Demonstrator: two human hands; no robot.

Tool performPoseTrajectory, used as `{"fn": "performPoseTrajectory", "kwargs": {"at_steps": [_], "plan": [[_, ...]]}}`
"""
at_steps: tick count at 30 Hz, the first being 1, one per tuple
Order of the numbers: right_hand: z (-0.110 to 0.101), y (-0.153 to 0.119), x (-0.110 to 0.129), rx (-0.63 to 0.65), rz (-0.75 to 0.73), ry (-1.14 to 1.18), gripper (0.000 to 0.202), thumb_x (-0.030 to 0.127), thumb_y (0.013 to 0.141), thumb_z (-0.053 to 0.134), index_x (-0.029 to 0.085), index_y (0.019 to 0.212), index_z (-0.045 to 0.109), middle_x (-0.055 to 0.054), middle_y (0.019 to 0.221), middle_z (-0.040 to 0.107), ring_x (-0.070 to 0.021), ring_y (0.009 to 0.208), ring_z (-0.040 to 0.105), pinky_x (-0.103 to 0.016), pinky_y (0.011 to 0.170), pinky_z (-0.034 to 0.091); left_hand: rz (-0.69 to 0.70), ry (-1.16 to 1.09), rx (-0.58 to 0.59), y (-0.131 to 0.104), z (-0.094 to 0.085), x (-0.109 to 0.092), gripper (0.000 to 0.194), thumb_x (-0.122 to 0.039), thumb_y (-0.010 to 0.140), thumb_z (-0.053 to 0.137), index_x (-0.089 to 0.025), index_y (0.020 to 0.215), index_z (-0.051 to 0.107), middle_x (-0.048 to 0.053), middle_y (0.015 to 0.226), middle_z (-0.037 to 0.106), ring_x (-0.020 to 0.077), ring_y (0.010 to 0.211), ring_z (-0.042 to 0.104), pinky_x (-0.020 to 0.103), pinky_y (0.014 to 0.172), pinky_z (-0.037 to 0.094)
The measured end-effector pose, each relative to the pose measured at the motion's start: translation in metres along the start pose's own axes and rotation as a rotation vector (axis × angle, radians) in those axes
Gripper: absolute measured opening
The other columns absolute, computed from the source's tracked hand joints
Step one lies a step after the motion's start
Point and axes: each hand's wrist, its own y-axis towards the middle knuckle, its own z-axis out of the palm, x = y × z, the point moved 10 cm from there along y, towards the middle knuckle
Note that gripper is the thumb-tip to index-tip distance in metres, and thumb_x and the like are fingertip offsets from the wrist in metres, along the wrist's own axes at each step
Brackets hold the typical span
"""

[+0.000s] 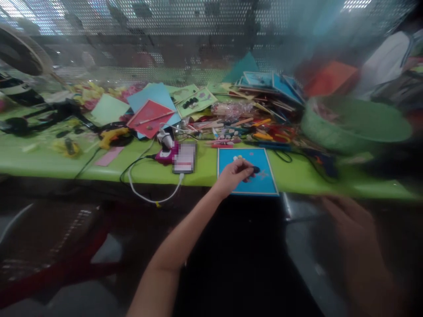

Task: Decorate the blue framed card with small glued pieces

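Observation:
Over a blue square card (226, 155) with a pale border, my left hand (236, 172) pinches a small black oval piece (256, 169) between thumb and fingers. Small white and yellow bits show just above its knuckles, and a pale star-like figure (263, 175) lies on the card to the right of the fingertips. Low on the right, off the table's front edge, my right hand (350, 215) is smeared by motion. Whether it holds anything I cannot make out.
Left of the card a phone (184, 158) charges beside a magenta power socket (166, 155). A yellow glue gun (114, 135) lies farther left. Behind are pens, scissors and stacked cards (259, 79). A green basin (355, 125) and a blurred dark-blue tool (322, 164) are at right.

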Motion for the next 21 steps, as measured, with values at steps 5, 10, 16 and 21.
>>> {"fn": "performPoseTrajectory", "kwargs": {"at_steps": [5,10,16,21], "plan": [[0.079,0.015,0.059,0.206,0.027,0.32,0.018,0.041,0.084,0.075,0.028,0.094,0.08,-0.004,0.086,0.078,-0.0202,0.073,0.07,-0.033,0.068,0.056,-0.012,0.049,0.029,-0.007,0.015,0.003,0.034,-0.047,0.084,0.075,-0.016,0.093,0.066,0.003,0.079,0.07,0.0104,0.07,0.059,0.024,0.066,0.046],[0.117,0.019,0.084,0.229,-0.05,0.375,0.021,0.04,0.084,0.077,0.025,0.099,0.077,-0.004,0.094,0.08,-0.0199,0.081,0.071,-0.038,0.082,0.058,0.035,0.131,0.042,-0.012,0.017,-0.002,0.026,-0.042,0.091,0.068,-0.016,0.089,0.067,0.004,0.083,0.071,0.0122,0.076,0.061,0.026,0.075,0.048],[0.115,0.018,0.091,0.123,-0.156,0.256,0.016,0.039,0.087,0.074,0.023,0.091,0.076,-0.004,0.083,0.08,-0.0218,0.073,0.074,-0.038,0.072,0.062,0.051,0.261,0.019,-0.015,0.014,0.002,0.023,-0.039,0.098,0.061,-0.019,0.094,0.073,0.006,0.088,0.075,0.0178,0.085,0.067,0.031,0.084,0.051],[0.117,0.017,0.098,0.066,-0.366,0.056,0.015,0.037,0.093,0.068,0.024,0.092,0.076,-0.006,0.089,0.081,-0.0235,0.075,0.075,-0.039,0.072,0.062,0.186,0.415,-0.146,-0.023,-0.016,-0.017,0.022,-0.031,0.1,0.057,-0.023,0.106,0.076,0.006,0.094,0.077,0.0196,0.094,0.07,0.033,0.092,0.052]]}}
